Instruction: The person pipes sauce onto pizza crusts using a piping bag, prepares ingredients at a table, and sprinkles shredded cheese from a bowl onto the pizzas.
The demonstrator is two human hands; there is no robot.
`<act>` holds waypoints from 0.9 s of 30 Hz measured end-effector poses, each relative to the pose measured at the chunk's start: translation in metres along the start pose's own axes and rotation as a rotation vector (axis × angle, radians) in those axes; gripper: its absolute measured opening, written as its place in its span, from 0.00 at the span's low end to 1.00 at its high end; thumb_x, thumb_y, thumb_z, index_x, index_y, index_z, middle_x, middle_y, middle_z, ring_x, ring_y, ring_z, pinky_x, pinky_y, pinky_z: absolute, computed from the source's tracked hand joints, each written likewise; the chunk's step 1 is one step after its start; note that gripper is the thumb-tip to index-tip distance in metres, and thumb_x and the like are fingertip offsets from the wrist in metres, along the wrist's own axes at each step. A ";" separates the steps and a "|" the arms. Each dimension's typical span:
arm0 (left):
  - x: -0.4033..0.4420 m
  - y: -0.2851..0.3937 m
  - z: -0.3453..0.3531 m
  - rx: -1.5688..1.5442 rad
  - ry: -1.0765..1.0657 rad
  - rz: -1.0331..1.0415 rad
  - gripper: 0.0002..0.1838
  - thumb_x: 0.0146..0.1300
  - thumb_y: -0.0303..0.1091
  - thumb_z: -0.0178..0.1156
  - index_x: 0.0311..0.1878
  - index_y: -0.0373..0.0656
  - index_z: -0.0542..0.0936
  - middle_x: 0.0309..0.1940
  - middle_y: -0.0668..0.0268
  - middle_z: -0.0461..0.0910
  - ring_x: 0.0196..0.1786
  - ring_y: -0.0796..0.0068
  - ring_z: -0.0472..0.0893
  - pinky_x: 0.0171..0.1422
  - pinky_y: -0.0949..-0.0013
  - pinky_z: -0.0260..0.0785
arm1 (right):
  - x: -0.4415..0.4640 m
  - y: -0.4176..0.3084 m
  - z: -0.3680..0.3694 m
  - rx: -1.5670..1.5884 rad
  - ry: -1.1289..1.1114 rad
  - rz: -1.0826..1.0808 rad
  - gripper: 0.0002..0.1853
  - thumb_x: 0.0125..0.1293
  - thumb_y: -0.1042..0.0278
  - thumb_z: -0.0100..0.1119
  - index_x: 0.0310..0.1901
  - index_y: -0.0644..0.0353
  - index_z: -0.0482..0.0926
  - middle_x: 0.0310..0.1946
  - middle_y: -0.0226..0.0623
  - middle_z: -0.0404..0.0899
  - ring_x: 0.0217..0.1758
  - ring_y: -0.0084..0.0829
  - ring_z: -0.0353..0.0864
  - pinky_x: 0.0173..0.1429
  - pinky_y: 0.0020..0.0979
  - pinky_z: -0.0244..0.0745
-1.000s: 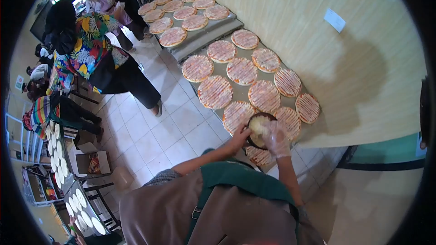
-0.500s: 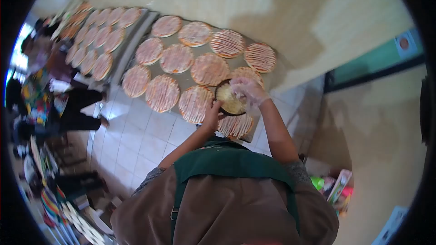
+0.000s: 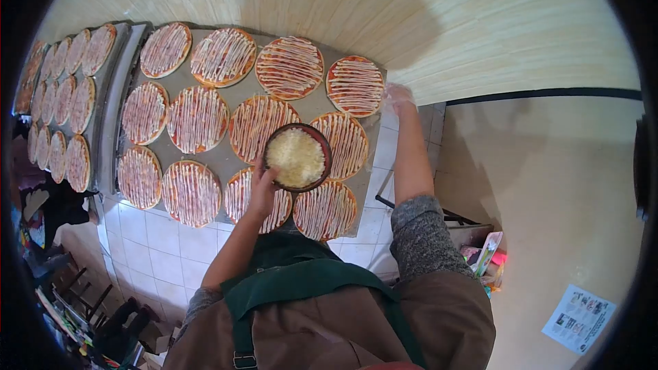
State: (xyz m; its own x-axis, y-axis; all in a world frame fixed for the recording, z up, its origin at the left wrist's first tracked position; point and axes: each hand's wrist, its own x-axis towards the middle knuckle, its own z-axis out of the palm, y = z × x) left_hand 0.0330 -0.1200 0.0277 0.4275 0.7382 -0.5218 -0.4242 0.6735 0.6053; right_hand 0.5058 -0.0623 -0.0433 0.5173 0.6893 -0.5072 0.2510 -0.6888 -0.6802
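Observation:
My left hand (image 3: 262,188) grips the near-left rim of a dark round bowl (image 3: 327,159), held over the pizzas. Pale grated cheese (image 3: 296,157) fills the bowl. My right hand (image 3: 400,98), in a clear plastic glove, is at the right edge of the tray (image 3: 185,88), beside the far-right pizza (image 3: 355,87). Its fingers are too foreshortened and pale to make out. Several round pizzas lie in rows on the tray, striped with light sauce over red, like the pizza (image 3: 290,68) at the back.
A second tray (image 3: 110,106) of striped pizzas stands to the left. The wooden-patterned wall (image 3: 329,0) runs along the back. White floor tiles (image 3: 171,267) show below. Colourful packages (image 3: 488,260) and a printed sheet (image 3: 579,318) are at right.
My right hand has left the cheese bowl and moved right to the tray's edge. My left hand still holds the bowl. The view has shifted, bringing the pizzas closer.

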 end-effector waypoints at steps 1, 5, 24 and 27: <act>0.001 0.009 -0.004 -0.012 0.010 0.016 0.30 0.59 0.30 0.51 0.66 0.40 0.56 0.55 0.62 0.68 0.56 0.70 0.70 0.56 0.66 0.66 | 0.005 -0.017 -0.004 -0.438 -0.004 -0.003 0.14 0.51 0.69 0.54 0.41 0.60 0.78 0.40 0.43 0.79 0.41 0.38 0.78 0.42 0.36 0.72; 0.010 0.020 -0.037 -0.090 0.049 0.001 0.29 0.59 0.29 0.51 0.64 0.39 0.58 0.56 0.61 0.68 0.57 0.69 0.70 0.62 0.68 0.61 | 0.044 -0.034 0.002 -1.168 0.007 -0.141 0.15 0.48 0.60 0.55 0.35 0.59 0.80 0.38 0.47 0.79 0.44 0.40 0.78 0.45 0.39 0.71; -0.002 0.038 -0.054 -0.076 0.095 0.038 0.29 0.58 0.30 0.51 0.64 0.37 0.59 0.57 0.59 0.68 0.59 0.68 0.68 0.64 0.67 0.58 | 0.063 -0.102 0.074 -0.899 0.082 -0.186 0.20 0.59 0.56 0.45 0.41 0.60 0.81 0.46 0.48 0.77 0.51 0.44 0.76 0.54 0.40 0.70; -0.005 0.036 -0.053 -0.086 0.084 0.025 0.28 0.58 0.30 0.51 0.63 0.38 0.60 0.56 0.59 0.69 0.58 0.69 0.69 0.63 0.67 0.59 | 0.053 -0.109 0.085 -1.034 0.073 -0.174 0.16 0.57 0.57 0.49 0.40 0.54 0.81 0.44 0.43 0.79 0.46 0.41 0.78 0.50 0.38 0.71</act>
State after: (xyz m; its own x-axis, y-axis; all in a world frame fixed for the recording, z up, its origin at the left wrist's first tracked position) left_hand -0.0264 -0.0980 0.0203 0.3493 0.7526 -0.5581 -0.5025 0.6532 0.5664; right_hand 0.4357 0.0687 -0.0408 0.4465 0.8055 -0.3896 0.8851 -0.4614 0.0604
